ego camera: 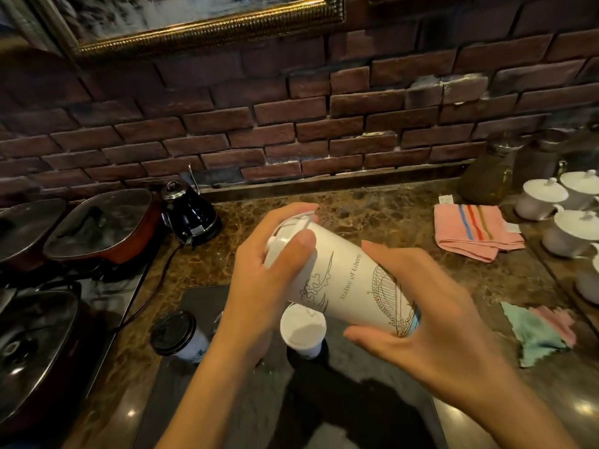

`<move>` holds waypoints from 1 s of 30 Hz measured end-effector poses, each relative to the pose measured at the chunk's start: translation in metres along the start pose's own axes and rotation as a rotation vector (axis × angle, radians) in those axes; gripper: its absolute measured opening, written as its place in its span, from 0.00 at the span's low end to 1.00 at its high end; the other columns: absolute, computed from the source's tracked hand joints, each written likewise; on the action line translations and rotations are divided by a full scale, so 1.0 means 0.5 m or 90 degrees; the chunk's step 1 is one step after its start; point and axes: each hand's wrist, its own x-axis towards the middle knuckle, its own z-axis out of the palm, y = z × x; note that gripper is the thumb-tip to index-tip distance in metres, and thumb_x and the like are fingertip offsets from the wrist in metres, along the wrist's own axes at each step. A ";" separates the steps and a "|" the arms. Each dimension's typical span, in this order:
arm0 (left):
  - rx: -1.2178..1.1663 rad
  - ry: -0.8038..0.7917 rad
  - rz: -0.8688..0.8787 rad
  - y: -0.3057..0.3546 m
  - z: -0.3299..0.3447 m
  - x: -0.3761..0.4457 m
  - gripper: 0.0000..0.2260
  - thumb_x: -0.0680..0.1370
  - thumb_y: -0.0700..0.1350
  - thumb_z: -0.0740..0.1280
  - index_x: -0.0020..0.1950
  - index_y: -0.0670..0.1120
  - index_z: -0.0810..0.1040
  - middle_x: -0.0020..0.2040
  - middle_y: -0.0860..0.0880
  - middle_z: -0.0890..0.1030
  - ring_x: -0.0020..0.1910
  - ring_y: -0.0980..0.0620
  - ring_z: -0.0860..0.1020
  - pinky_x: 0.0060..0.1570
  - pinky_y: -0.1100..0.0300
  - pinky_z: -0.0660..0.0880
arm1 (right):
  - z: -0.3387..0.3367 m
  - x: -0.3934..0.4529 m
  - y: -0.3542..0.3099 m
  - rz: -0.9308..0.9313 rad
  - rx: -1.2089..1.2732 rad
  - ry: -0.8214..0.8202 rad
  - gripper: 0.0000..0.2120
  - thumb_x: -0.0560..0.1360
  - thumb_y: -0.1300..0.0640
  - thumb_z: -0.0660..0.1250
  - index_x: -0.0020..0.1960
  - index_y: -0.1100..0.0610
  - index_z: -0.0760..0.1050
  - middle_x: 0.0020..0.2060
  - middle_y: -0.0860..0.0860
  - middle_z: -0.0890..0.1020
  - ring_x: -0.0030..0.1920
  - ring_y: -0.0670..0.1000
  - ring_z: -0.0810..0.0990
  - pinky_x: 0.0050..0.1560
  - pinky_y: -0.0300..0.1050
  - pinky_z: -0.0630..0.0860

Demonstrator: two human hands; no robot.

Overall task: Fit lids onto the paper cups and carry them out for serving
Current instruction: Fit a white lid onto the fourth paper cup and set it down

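I hold a tall white paper cup (343,280) with line drawings, tilted on its side above the counter. My left hand (269,273) wraps its top end, where a white lid (291,226) sits under my fingers. My right hand (418,306) grips the cup's base. Below the tilted cup stands a second paper cup with a white lid (303,327) on a dark mat (201,319). A third cup with a black lid (173,333) stands at the mat's left edge.
Lidded pans (97,222) and a black kettle (189,212) line the left of the marble counter (372,209). White lidded teacups (544,197) stand far right, with a folded pink cloth (466,231) beside them and small rags (538,332) nearer. A brick wall backs the counter.
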 end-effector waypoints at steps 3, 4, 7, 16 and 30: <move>-0.006 -0.024 -0.002 -0.002 -0.004 -0.005 0.17 0.73 0.54 0.67 0.61 0.52 0.79 0.56 0.48 0.83 0.52 0.45 0.82 0.45 0.53 0.80 | 0.009 -0.007 -0.009 0.036 0.005 0.009 0.39 0.65 0.36 0.72 0.73 0.45 0.67 0.57 0.41 0.75 0.56 0.42 0.76 0.47 0.34 0.74; -0.004 -0.029 -0.001 -0.001 -0.006 -0.006 0.17 0.73 0.54 0.68 0.60 0.53 0.80 0.55 0.49 0.83 0.51 0.46 0.82 0.44 0.55 0.81 | 0.012 -0.010 -0.014 0.066 0.034 0.021 0.38 0.64 0.36 0.72 0.72 0.43 0.68 0.56 0.39 0.76 0.56 0.40 0.76 0.47 0.32 0.74; 0.000 -0.050 -0.008 0.002 -0.010 -0.007 0.18 0.72 0.54 0.69 0.61 0.52 0.80 0.55 0.48 0.83 0.50 0.46 0.82 0.43 0.53 0.81 | 0.019 -0.014 -0.032 0.195 0.246 0.031 0.32 0.60 0.40 0.76 0.64 0.37 0.74 0.51 0.39 0.82 0.49 0.40 0.81 0.40 0.32 0.78; 0.039 -0.100 -0.029 0.003 -0.023 0.001 0.19 0.71 0.55 0.70 0.61 0.52 0.80 0.56 0.50 0.82 0.53 0.47 0.82 0.43 0.56 0.81 | 0.032 -0.015 -0.038 0.439 0.719 -0.144 0.22 0.63 0.47 0.78 0.56 0.49 0.82 0.41 0.56 0.84 0.27 0.53 0.77 0.20 0.39 0.72; -0.012 -0.061 -0.058 0.012 -0.014 -0.005 0.17 0.73 0.60 0.65 0.57 0.56 0.82 0.54 0.49 0.85 0.51 0.48 0.84 0.42 0.57 0.81 | 0.012 -0.031 -0.071 0.254 0.316 -0.016 0.30 0.58 0.37 0.75 0.58 0.25 0.72 0.51 0.32 0.81 0.46 0.36 0.82 0.33 0.30 0.77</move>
